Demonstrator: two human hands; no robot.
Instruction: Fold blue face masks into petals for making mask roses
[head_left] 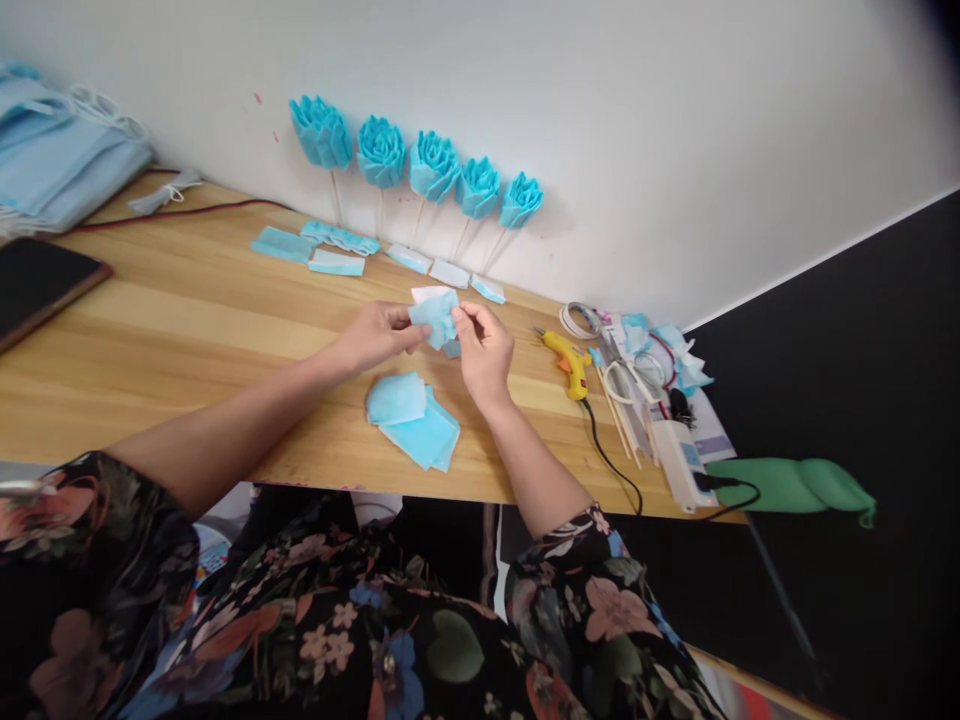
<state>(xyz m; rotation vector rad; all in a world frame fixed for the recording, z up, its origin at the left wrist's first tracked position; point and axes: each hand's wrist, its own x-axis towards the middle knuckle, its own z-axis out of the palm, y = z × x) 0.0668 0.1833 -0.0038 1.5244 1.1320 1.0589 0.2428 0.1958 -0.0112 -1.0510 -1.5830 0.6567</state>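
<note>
Between my two hands, above the middle of the wooden table, is a small piece of blue and white mask fabric (436, 312). My left hand (386, 333) pinches its left edge between thumb and fingers. On the other side, my right hand (484, 345) grips the upper right edge, fingers curled. A pile of cut blue fabric pieces (420, 425) lies on the table just below my hands. Behind them, several blue fabric roses (381, 152) on thin sticks lean against the wall, with folded blue and white strips (337, 262) at their feet.
A yellow glue gun (570, 362) lies to the right, its black cord running to a white power strip (677, 465). Scissors (630, 380), tape rolls (580, 320) and wooden sticks (616, 410) are beside it. Face masks (67, 150) and a dark phone (45, 290) lie at left.
</note>
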